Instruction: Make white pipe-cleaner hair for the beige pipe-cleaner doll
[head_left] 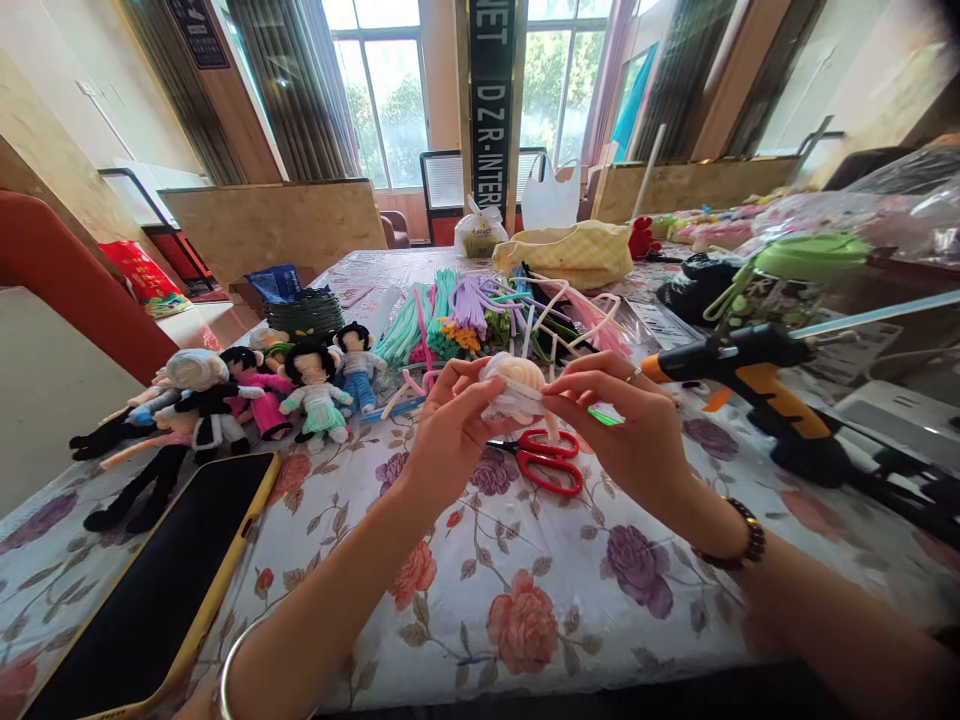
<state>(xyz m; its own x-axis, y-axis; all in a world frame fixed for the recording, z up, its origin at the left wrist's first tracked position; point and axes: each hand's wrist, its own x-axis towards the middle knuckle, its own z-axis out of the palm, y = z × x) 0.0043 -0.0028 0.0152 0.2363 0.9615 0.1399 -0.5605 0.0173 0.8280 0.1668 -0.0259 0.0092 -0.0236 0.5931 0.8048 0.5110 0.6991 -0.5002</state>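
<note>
Between both hands, above the table, is a small round cream piece (529, 373) that looks like a doll's head coiled from fuzzy stems. A white fuzzy strip (517, 399) runs across it. My left hand (459, 415) grips its left side, fingers curled round it. At the right, my right hand (619, 415) pinches the white strip between thumb and fingers. Red-handled scissors (551, 475) lie on the table just below the hands. Several fuzzy-stem dolls (315, 390) sit to the left.
Behind the hands lie bundles of coloured fuzzy stems (469, 305). A black and orange glue gun (780, 390) stands at right, beside a green-topped container (810, 260). A phone in a yellow case (157, 590) lies front left. A yellow checked pouch (574, 248) is at the back.
</note>
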